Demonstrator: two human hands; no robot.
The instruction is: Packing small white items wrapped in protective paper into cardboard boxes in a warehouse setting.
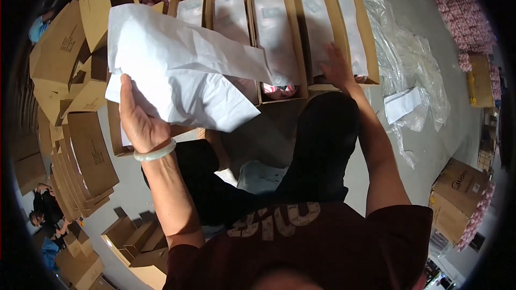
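On a grey warehouse floor (269, 134) stood open shoe boxes (274, 32). The left hand (141, 123) gripped white tissue sheets (177, 70); the right hand (336, 67) pressed flat — probably smoothing paper — worth keeping steady.

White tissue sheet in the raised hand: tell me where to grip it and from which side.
Grip the white tissue sheet at its lower left edge, coming from the person's left, where the left hand already pinches it. That crumpled corner hangs free of the row of open cardboard boxes, while the far right part drapes over them. The right hand rests flat on a box's paper lining.
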